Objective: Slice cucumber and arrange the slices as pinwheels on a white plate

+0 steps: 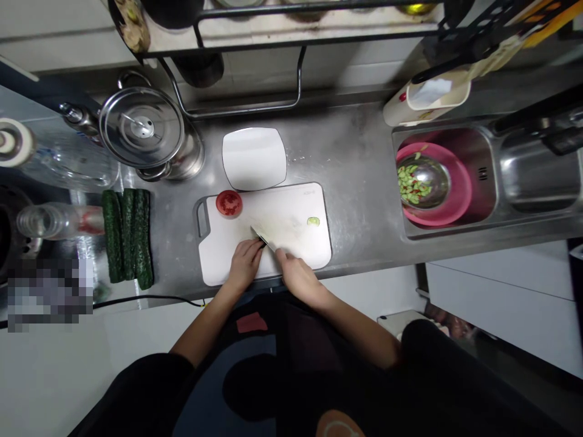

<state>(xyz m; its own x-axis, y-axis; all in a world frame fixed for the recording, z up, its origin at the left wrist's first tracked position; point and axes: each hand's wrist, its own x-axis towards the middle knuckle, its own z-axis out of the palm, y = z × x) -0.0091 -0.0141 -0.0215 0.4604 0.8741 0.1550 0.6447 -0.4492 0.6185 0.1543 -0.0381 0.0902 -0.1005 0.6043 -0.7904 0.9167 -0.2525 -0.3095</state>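
My right hand [298, 276] is closed around the handle of a kitchen knife [265, 238]. Its blade points up and left, low over a white cutting board [291, 206]. Beside the blade, my left hand [245, 262] has its fingers curled down to the board. Something dark shows at those fingertips, too small and covered to name. On the board's upper left lies what looks like a tomato half [228, 204], cut face up. A small pale green slice [313, 221] rests near the right edge.
A white square plate [255, 158] touches the board's back edge. Left are dark green cucumbers [127, 237], a glass bottle [59, 220] and a lidded steel pot [141, 130]. In the sink [487, 152], a pink basin [462, 188] holds a bowl of green slices [413, 187]. A rack [314, 45] hangs above.
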